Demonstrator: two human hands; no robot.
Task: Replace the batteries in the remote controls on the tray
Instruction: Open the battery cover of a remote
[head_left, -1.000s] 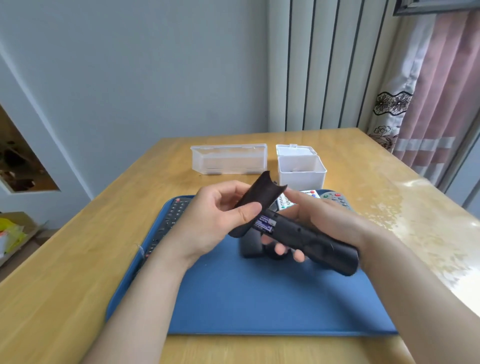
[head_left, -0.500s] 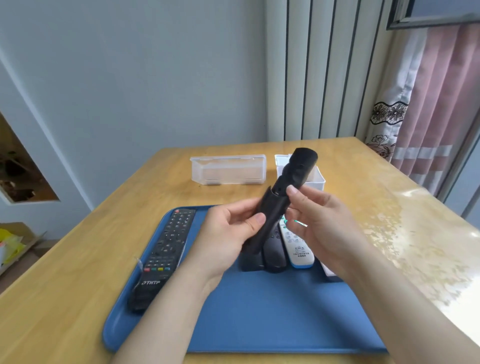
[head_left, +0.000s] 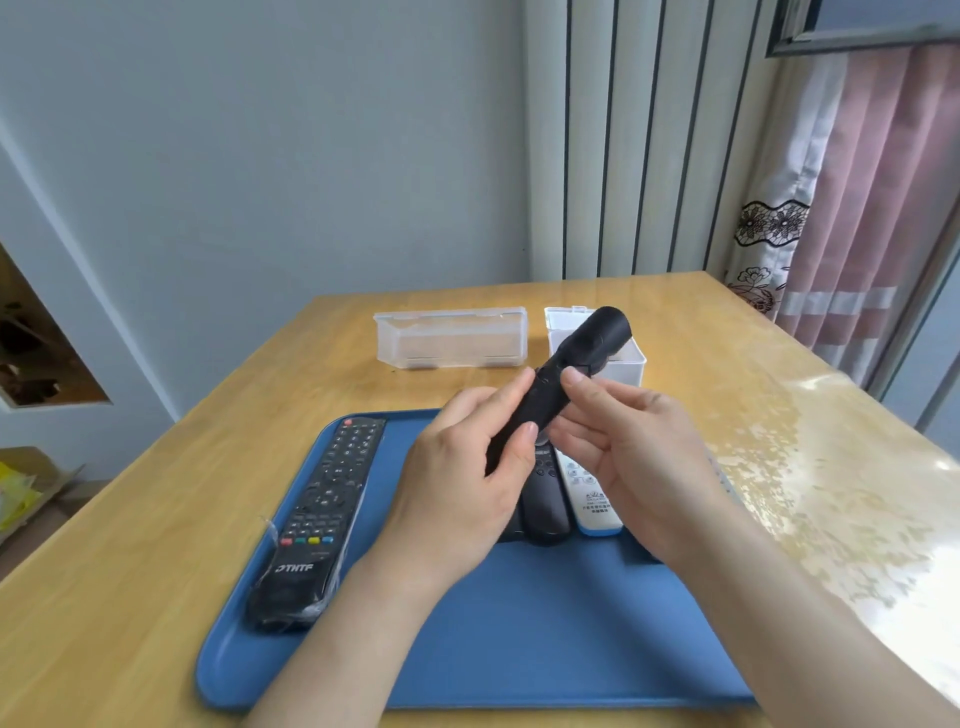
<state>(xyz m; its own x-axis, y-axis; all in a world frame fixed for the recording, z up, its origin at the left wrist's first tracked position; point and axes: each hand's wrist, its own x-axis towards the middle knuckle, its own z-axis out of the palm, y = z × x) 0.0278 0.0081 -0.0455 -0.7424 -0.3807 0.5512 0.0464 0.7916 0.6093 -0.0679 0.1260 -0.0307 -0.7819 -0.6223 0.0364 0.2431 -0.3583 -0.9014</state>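
1. Whereas a second earlier the battery cover (head_left: 527, 408) had stood loose in the left hand (head_left: 457, 467) with the open compartment showing, it now lay along the back of the black remote control (head_left: 571, 374), no longer a separate piece.
2. The remote had also swung from lying across the right palm, pointing toward the person, to tilting up and away, its far end over the small white box (head_left: 631, 364).
3. The left hand gripped the remote's lower half, thumb tip pressed on one side and fingers curled round the other. The right hand (head_left: 639, 457) pinched it just above, thumb on the near face and fingers behind. Both were closed on the same remote, held in the air above the far part of the blue tray (head_left: 519, 649).
4. I judged that the cover was being pushed home. Whether it had latched could not be told.
5. On the tray lay the plastic-wrapped THTF remote (head_left: 322, 509) at the left, and a dark remote (head_left: 545, 499) beside a white remote (head_left: 592, 493) under the hands. A clear oblong box (head_left: 452, 338) sat beyond the tray on the wooden table (head_left: 156, 519).
6. For the task, this remote looked close to finished, so it would probably go back on the tray and another would follow.
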